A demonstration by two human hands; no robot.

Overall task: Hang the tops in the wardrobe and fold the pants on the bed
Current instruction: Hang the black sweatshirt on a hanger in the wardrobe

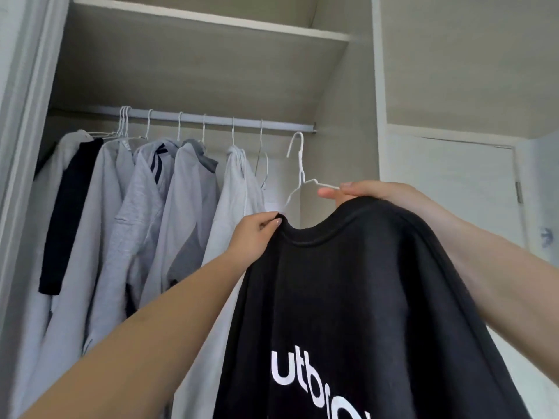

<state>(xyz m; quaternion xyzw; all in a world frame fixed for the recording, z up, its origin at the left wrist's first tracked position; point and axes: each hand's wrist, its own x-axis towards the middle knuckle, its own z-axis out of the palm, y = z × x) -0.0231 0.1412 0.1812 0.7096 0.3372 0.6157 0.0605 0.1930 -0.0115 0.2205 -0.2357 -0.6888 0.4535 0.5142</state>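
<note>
Left hand: the left hand (257, 234) pinches the neckline edge of the black cotton sweatshirt with white lettering (363, 297), thumb and curled fingertips closed on the fabric at the collar's left side.
Right hand: the right hand (363, 192) grips the right arm of the thin white wire hanger (299, 164) between thumb and fingers, with the sweatshirt's shoulder draped under the palm.
Hanger: its hook stands upright and free, just below and in front of the rail's right end; its lower arms run down into the sweatshirt's neck opening.
Sweatshirt: held up in front of the wardrobe's right half, hanging from both hands, white letters "utbr" readable low on the cloth.
Rail: a white metal wardrobe rail (217, 119) runs under a pale wooden shelf (211, 28).
Hung clothes: several light grey and white tops (181, 207) hang on white hangers along the rail's left and middle, one with a dark navy sleeve (69, 213) at the far left.
Empty hanger: one bare wire hanger (261, 155) hangs between the tops and the held hanger.
Side: a white cupboard door (447, 176) stands to the right.
</note>
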